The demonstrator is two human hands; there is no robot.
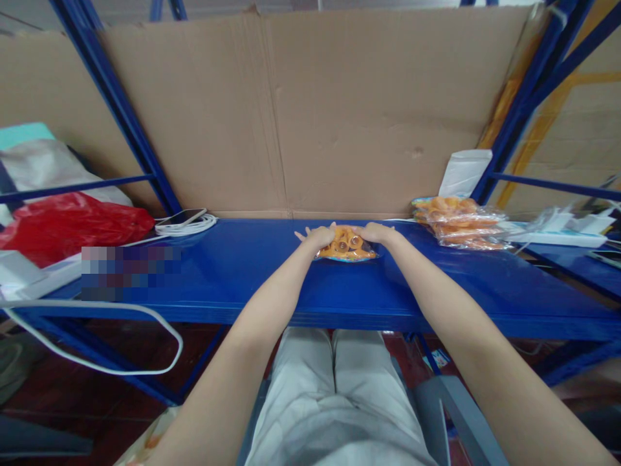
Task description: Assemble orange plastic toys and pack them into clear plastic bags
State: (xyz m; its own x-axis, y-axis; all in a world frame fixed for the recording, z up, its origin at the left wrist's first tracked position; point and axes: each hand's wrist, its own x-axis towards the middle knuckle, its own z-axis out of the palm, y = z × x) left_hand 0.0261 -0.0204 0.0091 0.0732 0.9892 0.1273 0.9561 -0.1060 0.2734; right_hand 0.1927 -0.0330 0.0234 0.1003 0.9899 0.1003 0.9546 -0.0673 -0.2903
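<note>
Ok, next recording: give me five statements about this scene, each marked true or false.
1. The left hand and right hand both touch the packet of orange pieces. True.
2. The stacked packets lie to the left of the hands. False: they lie to the right.
3. The red plastic bag is left of the coiled white cable. True.
4. The tabletop is green. False: it is blue.
5. Cardboard stands behind the tabletop. True.

a packet gleams in clear, glossy plastic on a smooth blue painted-metal shelf, backed by matt brown cardboard; a red bag is shiny, creased plastic, the pale trousers matt cloth.
</note>
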